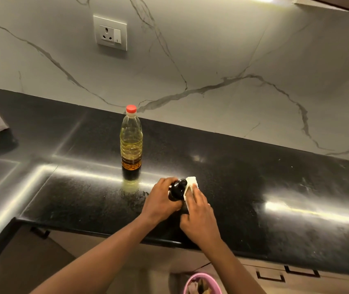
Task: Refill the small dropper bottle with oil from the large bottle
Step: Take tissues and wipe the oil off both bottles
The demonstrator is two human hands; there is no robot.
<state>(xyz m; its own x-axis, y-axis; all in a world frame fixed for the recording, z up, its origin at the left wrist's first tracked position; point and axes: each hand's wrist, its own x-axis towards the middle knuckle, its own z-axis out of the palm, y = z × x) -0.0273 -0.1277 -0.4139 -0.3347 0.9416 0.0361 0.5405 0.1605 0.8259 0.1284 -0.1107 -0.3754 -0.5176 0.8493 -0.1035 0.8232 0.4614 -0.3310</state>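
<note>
Head view is all I have: my left hand (162, 200) is wrapped around the small dropper bottle (176, 190), which stands dark and capped on the black counter (254, 187). My right hand (197, 213) presses a folded white tissue (189, 188) against the bottle's side, fingers closed on the tissue. The large bottle (131, 139), red cap on, stands beyond my left hand, well apart, with oil only part way up.

What worries me: the counter just ahead of my left hand shows a wet-looking patch, so I judge the small bottle may be slick; a loose grip or a hard wipe could tip it or slide it. Both hands work close to the counter's front edge, with a pink bin (202, 283) below it, so a slip toward me would send the bottle off. Open counter lies wide to the right of my right hand, and there is room ahead toward the wall
</note>
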